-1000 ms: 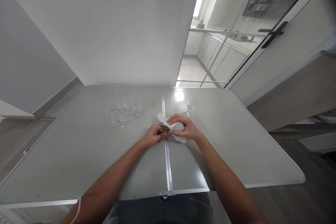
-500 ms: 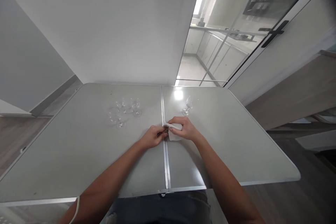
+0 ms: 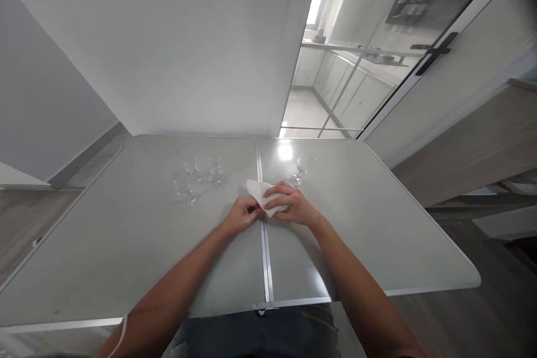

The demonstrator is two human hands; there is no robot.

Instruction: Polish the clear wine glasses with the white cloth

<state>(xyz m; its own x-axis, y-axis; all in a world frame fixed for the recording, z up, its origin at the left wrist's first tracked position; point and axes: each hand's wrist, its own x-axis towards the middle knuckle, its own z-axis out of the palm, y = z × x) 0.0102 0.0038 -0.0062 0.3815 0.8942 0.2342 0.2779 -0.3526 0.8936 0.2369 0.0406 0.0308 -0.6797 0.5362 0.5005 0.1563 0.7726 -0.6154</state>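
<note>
My right hand [image 3: 293, 203] is closed on a folded white cloth [image 3: 264, 196], its fingers spread over the top of it above the table's metal seam. Right beside it, my left hand [image 3: 243, 213] is closed in a pinch at the cloth's lower left edge. Whatever sits between those fingertips is small, and I cannot make it out. Beyond my right hand, a clear stemmed glass [image 3: 297, 174] stands upright. Several similar clear glasses [image 3: 218, 176] stand in a group beyond my left hand, faint against the pale table.
The pale table [image 3: 126, 246] has a metal rim and a metal strip [image 3: 264, 263] across its middle. A white wall [image 3: 201, 56] rises at its far edge. Behind to the right is a glass door with a dark handle [image 3: 436, 55].
The cloth has shifted left and now spreads flatter across the seam, covering the left fingertips' far side. My right fingers have opened out over it. The glasses have stayed put.
</note>
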